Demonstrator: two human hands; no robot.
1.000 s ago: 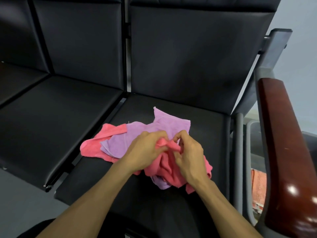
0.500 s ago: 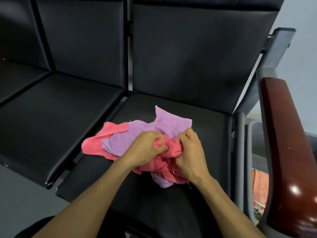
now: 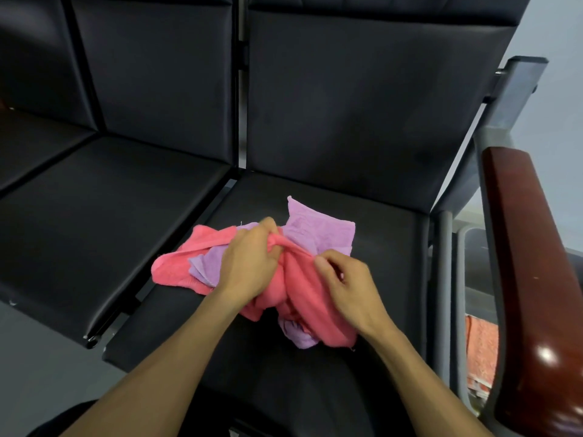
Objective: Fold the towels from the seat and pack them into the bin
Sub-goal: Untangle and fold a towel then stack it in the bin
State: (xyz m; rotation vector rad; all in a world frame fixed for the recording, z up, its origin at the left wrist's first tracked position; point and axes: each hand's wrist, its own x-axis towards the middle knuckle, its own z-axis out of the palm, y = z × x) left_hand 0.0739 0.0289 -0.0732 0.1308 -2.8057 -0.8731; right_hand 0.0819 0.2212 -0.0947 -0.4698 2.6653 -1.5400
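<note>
2 bare forearms reach in from the near edge of the black seat [image 3: 372, 234]. The right hand [image 3: 350, 283] pinches a ridge of the pink towel [image 3: 299, 288]; the left hand [image 3: 249, 260], fingers curled, grips the same fold farther in. Since 0.5 s ago the hands have drawn apart, stretching the pink cloth between them. Beyond, the purple towel [image 3: 318, 228] lies crumpled toward the seat's back edge.

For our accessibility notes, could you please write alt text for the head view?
A left hand and right hand grip a crumpled pink towel on a black seat, tangled with a lilac towel; a wooden armrest stands at right.
</note>
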